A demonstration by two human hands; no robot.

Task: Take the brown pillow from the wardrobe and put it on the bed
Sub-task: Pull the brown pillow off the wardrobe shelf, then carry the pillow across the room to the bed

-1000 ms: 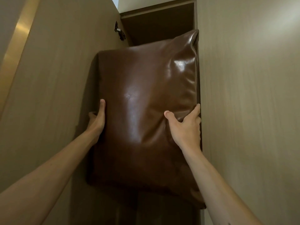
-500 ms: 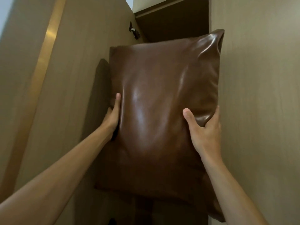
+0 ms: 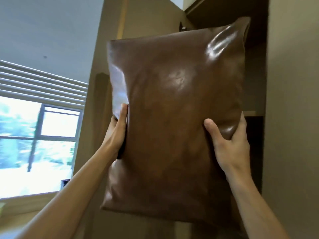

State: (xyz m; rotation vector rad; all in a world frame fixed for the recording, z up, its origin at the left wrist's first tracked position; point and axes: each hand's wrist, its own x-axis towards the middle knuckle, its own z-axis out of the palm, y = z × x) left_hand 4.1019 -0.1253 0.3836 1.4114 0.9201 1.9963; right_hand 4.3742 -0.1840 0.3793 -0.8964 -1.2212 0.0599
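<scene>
Now the shiny brown leather pillow (image 3: 174, 118) is squeezed at both sides by closed hands, left (image 3: 117, 133) and right (image 3: 229, 144); it should be kept gripped firmly while carried.

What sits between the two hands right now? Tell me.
In the head view, only the brown pillow lies between them: the left hand grips its left edge, the right hand its right edge.

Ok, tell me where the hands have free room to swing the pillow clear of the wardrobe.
Free: the open air left of the wardrobe door, toward the window. Crowded: the right side, where the brown pillow and right hand sit close to the wardrobe opening and its side panel. The left hand grips the pillow's left edge.
</scene>
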